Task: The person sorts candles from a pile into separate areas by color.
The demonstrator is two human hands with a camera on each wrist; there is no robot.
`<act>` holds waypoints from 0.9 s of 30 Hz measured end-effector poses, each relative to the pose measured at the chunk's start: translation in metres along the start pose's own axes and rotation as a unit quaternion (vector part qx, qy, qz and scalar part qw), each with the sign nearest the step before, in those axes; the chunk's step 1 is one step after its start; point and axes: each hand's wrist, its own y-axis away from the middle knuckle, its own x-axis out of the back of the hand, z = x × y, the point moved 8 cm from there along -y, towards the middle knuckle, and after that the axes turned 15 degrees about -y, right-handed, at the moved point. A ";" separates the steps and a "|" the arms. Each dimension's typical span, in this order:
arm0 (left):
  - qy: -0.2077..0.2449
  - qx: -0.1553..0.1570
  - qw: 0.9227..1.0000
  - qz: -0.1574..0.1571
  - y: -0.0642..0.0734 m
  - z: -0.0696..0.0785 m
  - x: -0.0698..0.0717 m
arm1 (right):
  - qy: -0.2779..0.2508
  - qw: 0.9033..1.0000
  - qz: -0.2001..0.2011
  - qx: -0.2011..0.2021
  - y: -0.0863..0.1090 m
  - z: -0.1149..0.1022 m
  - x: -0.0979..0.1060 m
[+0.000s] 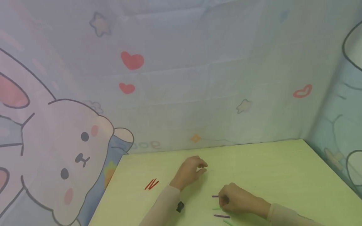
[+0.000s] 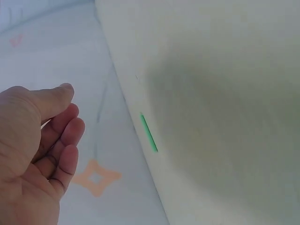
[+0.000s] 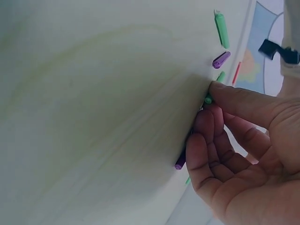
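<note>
Thin coloured sticks lie in a column near the table's front. My right hand (image 1: 240,197) is low over them, and in the right wrist view its thumb and fingertips pinch a green stick (image 3: 221,77). One purple stick (image 1: 215,196) is partly hidden behind that hand; another purple stick (image 1: 222,216) and a second green stick (image 1: 227,223) lie nearer the front. My left hand (image 1: 190,171) hovers farther back with loosely bent fingers and nothing between them. In the left wrist view, a green stick (image 2: 149,132) lies apart from that hand.
Several red sticks (image 1: 151,184) lie close together on the left of the pale yellow-green table (image 1: 271,166). A small black object (image 1: 180,206) is at the left sleeve. Cloth printed with a rabbit (image 1: 70,125) and hearts hangs behind the table and at its sides.
</note>
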 end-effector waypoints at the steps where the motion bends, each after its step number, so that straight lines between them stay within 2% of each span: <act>1: 0.008 0.000 1.000 0.000 0.004 0.002 0.002 | -0.002 1.000 0.000 -0.001 0.000 -0.001 0.000; 7: 0.062 0.005 0.998 -0.016 0.037 0.015 0.005 | -0.013 1.000 -0.005 -0.009 0.002 -0.001 -0.002; 12: 0.085 -0.012 0.996 -0.019 0.058 0.027 0.005 | -0.023 1.000 -0.007 -0.010 0.003 0.000 -0.001; 17: 0.092 -0.040 0.995 -0.017 0.069 0.041 0.005 | -0.027 1.000 -0.004 -0.013 0.001 0.001 0.001; 23: 0.102 -0.054 0.993 -0.020 0.077 0.057 0.001 | -0.020 1.000 -0.001 -0.001 -0.001 -0.003 0.002; 27: 0.118 -0.069 0.990 -0.036 0.083 0.069 -0.006 | -0.030 1.000 -0.006 0.002 0.000 -0.007 0.002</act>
